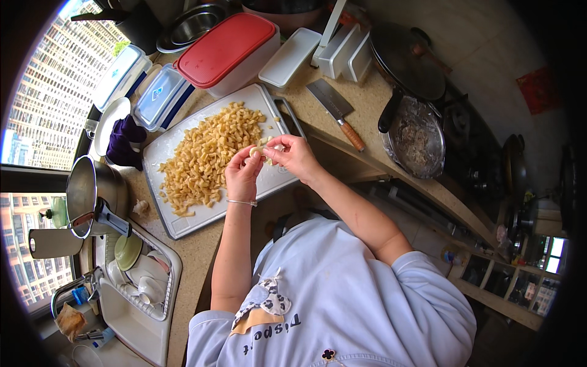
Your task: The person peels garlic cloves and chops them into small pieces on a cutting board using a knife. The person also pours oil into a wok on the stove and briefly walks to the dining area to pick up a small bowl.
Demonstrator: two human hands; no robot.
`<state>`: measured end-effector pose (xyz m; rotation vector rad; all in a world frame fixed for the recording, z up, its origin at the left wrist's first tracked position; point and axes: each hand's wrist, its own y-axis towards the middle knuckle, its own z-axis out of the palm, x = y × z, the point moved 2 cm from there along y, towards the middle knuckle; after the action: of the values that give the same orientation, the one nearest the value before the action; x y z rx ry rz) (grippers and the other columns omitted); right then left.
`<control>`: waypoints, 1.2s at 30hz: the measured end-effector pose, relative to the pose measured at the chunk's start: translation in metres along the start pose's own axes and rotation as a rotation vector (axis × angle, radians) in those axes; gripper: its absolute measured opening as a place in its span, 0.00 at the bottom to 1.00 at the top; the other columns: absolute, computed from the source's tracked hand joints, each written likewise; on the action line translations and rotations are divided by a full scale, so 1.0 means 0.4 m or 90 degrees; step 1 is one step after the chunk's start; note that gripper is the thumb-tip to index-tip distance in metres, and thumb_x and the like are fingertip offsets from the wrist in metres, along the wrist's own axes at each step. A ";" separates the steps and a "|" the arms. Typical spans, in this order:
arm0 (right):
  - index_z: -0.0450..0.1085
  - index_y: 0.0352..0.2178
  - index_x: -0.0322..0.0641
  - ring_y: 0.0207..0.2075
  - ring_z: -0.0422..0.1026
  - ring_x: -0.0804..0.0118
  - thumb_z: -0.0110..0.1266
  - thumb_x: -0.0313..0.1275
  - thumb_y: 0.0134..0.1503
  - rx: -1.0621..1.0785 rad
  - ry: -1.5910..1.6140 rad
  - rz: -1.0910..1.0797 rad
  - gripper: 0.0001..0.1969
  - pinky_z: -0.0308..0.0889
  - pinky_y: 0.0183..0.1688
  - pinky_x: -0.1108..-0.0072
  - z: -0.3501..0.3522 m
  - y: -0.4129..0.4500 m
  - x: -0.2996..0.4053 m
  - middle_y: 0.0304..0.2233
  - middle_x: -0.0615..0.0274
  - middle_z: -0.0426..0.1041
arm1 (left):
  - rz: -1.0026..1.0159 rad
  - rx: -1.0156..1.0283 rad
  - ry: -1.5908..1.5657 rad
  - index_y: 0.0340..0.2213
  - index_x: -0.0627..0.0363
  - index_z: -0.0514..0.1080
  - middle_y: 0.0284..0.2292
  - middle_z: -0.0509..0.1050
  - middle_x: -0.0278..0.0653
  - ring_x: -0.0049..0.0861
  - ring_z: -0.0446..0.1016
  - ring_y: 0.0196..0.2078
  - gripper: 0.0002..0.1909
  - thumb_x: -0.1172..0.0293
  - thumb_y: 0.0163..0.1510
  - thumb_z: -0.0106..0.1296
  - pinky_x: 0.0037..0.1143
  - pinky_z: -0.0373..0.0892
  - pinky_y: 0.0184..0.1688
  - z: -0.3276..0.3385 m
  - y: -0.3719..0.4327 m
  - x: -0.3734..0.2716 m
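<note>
My left hand [244,178], with a bangle at its wrist, pinches a pale garlic clove [257,150] between thumb and fingers. The fingertips of my right hand [296,158] grip the same clove from the other side. Both hands are over the right part of a white cutting board [188,223] with a grey rim. A wide heap of diced, yellowish food [215,151] covers much of the board; its kind I cannot tell. More pale cloves lie by my right fingertips, partly hidden by them. Left of the board, a garlic bulb [141,208] rests on the counter.
A cleaver [331,98] with a wooden handle lies beyond the board. Behind are a red-lidded container [231,48] and lidded boxes [160,98]. A steel pot [98,197] stands left, near the sink's dish rack [172,275]. To the right is a film-covered metal bowl [415,137].
</note>
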<state>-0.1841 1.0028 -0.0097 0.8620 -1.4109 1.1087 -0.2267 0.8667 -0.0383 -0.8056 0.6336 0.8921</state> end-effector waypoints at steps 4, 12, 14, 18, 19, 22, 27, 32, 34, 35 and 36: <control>0.70 0.28 0.33 0.21 0.67 0.80 0.52 0.24 0.50 0.030 -0.031 -0.013 0.05 0.63 0.24 0.88 0.000 0.007 -0.017 0.21 0.66 0.70 | 0.020 0.019 0.014 0.38 0.66 0.66 0.33 0.71 0.38 0.20 0.72 0.33 0.12 0.78 0.50 0.50 0.18 0.71 0.36 0.014 -0.001 -0.003; 0.68 0.22 0.35 0.22 0.70 0.62 0.52 0.23 0.40 -0.026 -0.320 -0.212 0.04 0.65 0.27 0.76 -0.011 0.004 0.014 0.18 0.55 0.69 | -0.032 -0.026 0.029 0.37 0.66 0.66 0.32 0.71 0.36 0.18 0.72 0.32 0.12 0.76 0.49 0.51 0.19 0.72 0.36 0.022 -0.004 -0.001; 0.67 0.21 0.36 0.22 0.70 0.60 0.51 0.23 0.41 -0.093 -0.322 -0.210 0.03 0.65 0.26 0.75 -0.045 0.024 0.009 0.18 0.54 0.69 | -0.042 -0.033 0.101 0.35 0.66 0.68 0.29 0.72 0.35 0.17 0.72 0.28 0.12 0.75 0.48 0.52 0.17 0.71 0.32 0.006 0.006 -0.002; 0.68 0.23 0.38 0.24 0.70 0.56 0.49 0.21 0.40 -0.127 -0.347 -0.127 0.04 0.65 0.28 0.74 -0.141 0.065 -0.047 0.21 0.53 0.69 | 0.005 0.007 0.382 0.30 0.70 0.72 0.20 0.72 0.34 0.16 0.70 0.20 0.12 0.71 0.45 0.56 0.15 0.69 0.25 -0.037 0.040 0.033; 0.68 0.23 0.38 0.24 0.70 0.56 0.49 0.21 0.40 -0.128 -0.349 -0.125 0.04 0.65 0.28 0.74 -0.152 0.061 -0.077 0.21 0.53 0.69 | 0.003 0.009 0.380 0.30 0.70 0.72 0.20 0.72 0.34 0.16 0.70 0.20 0.12 0.71 0.45 0.56 0.15 0.69 0.25 -0.031 0.041 0.034; 0.71 0.24 0.38 0.28 0.69 0.56 0.49 0.20 0.39 -0.030 -0.484 -0.089 0.07 0.66 0.33 0.74 -0.145 0.032 -0.129 0.24 0.52 0.68 | 0.041 -0.047 0.574 0.31 0.67 0.73 0.19 0.73 0.36 0.14 0.71 0.20 0.12 0.71 0.45 0.56 0.15 0.68 0.23 -0.023 0.035 0.029; 0.69 0.19 0.35 0.29 0.69 0.54 0.50 0.21 0.40 -0.008 -0.441 -0.196 0.02 0.65 0.34 0.72 -0.125 0.000 -0.161 0.22 0.53 0.66 | 0.098 -0.073 0.544 0.32 0.65 0.73 0.20 0.73 0.36 0.14 0.71 0.20 0.10 0.71 0.48 0.53 0.15 0.68 0.23 -0.024 0.011 0.006; 0.69 0.20 0.34 0.30 0.69 0.52 0.48 0.19 0.43 0.015 -0.520 -0.257 0.03 0.65 0.34 0.70 -0.059 -0.002 -0.167 0.23 0.51 0.68 | 0.054 -0.094 0.337 0.35 0.65 0.72 0.25 0.73 0.35 0.14 0.70 0.23 0.11 0.71 0.50 0.52 0.14 0.67 0.26 -0.058 -0.048 -0.032; 0.69 0.21 0.34 0.30 0.68 0.51 0.48 0.19 0.44 0.061 -0.488 -0.270 0.03 0.65 0.33 0.71 -0.008 0.004 -0.128 0.23 0.51 0.68 | -0.044 -0.075 0.083 0.42 0.65 0.66 0.31 0.72 0.36 0.15 0.69 0.26 0.17 0.71 0.51 0.50 0.12 0.66 0.28 -0.099 -0.091 -0.057; 0.69 0.23 0.34 0.30 0.68 0.51 0.47 0.19 0.45 -0.037 -0.446 -0.288 0.03 0.65 0.33 0.71 0.003 0.003 -0.101 0.24 0.51 0.68 | -0.071 -0.054 -0.015 0.46 0.67 0.61 0.37 0.70 0.43 0.22 0.71 0.33 0.21 0.65 0.54 0.45 0.17 0.69 0.35 -0.120 -0.121 -0.069; 0.68 0.25 0.34 0.29 0.68 0.50 0.47 0.19 0.46 -0.129 -0.400 -0.307 0.04 0.65 0.33 0.71 0.018 0.004 -0.077 0.24 0.51 0.68 | -0.088 -0.042 -0.155 0.47 0.68 0.59 0.40 0.68 0.46 0.28 0.69 0.38 0.23 0.63 0.55 0.43 0.20 0.69 0.40 -0.124 -0.155 -0.087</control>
<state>-0.1832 0.9940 -0.0403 1.3814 -1.6535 0.3241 -0.1979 0.7875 -0.0181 -0.7748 0.3330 0.8711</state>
